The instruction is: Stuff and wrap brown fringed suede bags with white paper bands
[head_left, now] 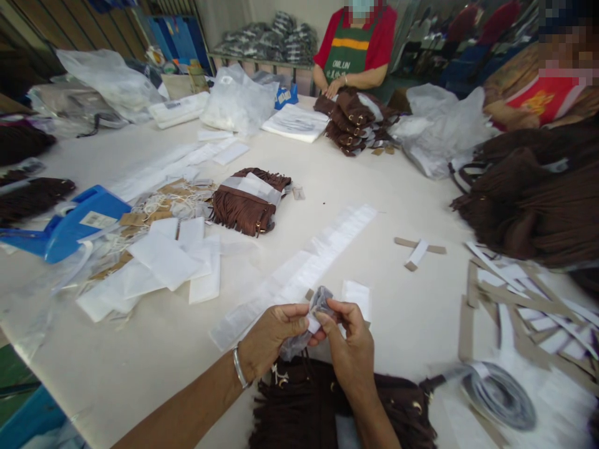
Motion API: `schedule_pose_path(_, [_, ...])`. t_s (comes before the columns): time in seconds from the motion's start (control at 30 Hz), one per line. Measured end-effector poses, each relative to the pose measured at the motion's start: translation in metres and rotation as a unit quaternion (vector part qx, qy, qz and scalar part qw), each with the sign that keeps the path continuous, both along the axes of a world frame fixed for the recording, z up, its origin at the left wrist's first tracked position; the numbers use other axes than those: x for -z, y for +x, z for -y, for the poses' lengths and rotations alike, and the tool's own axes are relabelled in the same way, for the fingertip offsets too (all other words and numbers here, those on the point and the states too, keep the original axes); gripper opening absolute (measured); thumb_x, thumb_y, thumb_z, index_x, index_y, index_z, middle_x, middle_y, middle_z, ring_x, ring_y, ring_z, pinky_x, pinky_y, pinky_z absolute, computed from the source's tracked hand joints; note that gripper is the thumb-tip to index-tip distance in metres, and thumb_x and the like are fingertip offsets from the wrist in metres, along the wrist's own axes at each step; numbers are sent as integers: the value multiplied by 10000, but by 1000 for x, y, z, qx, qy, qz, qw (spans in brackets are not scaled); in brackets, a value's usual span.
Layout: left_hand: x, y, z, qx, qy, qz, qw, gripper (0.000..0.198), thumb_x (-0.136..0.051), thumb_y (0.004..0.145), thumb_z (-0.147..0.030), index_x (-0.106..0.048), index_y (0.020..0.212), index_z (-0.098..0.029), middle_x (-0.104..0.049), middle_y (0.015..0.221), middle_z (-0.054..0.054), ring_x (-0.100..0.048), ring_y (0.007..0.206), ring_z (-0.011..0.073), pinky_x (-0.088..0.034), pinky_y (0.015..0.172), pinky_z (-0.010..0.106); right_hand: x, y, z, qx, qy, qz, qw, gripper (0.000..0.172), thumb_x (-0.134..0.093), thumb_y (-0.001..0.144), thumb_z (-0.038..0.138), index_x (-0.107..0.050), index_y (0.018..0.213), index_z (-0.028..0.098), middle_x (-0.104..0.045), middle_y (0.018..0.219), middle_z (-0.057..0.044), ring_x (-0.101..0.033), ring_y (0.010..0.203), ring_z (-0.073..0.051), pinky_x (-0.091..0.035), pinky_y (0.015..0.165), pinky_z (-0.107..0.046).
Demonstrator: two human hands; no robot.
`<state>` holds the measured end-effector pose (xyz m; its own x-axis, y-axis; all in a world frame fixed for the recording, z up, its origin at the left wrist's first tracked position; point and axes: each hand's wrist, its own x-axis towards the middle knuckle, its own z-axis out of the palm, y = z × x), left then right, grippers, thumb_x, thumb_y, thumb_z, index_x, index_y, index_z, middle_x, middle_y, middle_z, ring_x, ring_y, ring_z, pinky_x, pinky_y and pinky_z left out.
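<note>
My left hand [271, 337] and my right hand [349, 340] meet above the near table edge, both pinched on a small crumpled piece of thin grey-white wrapping paper [319, 304]. The left wrist wears a silver bangle. Directly under my hands lies a dark brown fringed bag [397, 405] with metal rings, partly hidden by my forearms. A long strip of overlapping white tissue sheets [299, 271] runs away from my hands across the white table [140, 362].
A second brown fringed bag [246, 202] lies mid-table beside white sheets, tags and a blue bin [82, 224]. Cardboard and white strips [524, 305] scatter at right, below a heap of brown bags [528, 193]. A person in a green apron [353, 53] handles bags across the table.
</note>
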<state>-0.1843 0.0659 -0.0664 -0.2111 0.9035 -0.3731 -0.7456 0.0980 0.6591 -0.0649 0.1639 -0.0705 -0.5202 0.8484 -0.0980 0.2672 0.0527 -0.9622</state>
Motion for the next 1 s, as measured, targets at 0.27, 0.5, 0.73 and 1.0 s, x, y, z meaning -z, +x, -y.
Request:
schedule_pose_path(0.27, [3, 1, -1, -13, -27, -2, 1000, 399, -769, 767, -311, -694, 1104, -109, -681, 890, 97, -631, 743, 129, -501, 741, 235, 6, -5, 10, 15, -6, -16, 1000, 250, -631, 848, 386, -613, 1019, 205, -633, 677, 33, -624, 627, -163, -502, 702, -308])
schedule_pose_path(0.5, [-1, -5, -3, 5, -64, -51, 997, 352, -716, 818, -324, -703, 1088, -98, -688, 817, 92, -617, 716, 128, -487, 693, 221, 0, -1, -4, -43, -87, -84, 992, 188, -617, 867, 387, -619, 945, 216, -665, 752, 8, -630, 697, -160, -487, 676, -276])
schedule_pose_path(0.73, [-1, -5, -2, 44, -64, -114, 991, 371, -672, 859, -360, -689, 1145, -124, -703, 922, 93, -627, 807, 143, -484, 785, 245, 9, 5, -20, -64, -192, -149, 968, 224, -696, 817, 342, -593, 976, 222, -603, 741, 39, -579, 662, -113, -467, 623, -226])
schedule_pose_path(1.0, [-1, -8, 4, 44, -45, -15, 998, 455, -701, 838, -355, -640, 1221, -117, -688, 1021, 135, -637, 818, 147, -485, 786, 248, 9, -1, -10, -60, -150, -146, 976, 225, -648, 849, 338, -604, 1028, 209, -644, 797, -5, -615, 709, -147, -510, 640, -265])
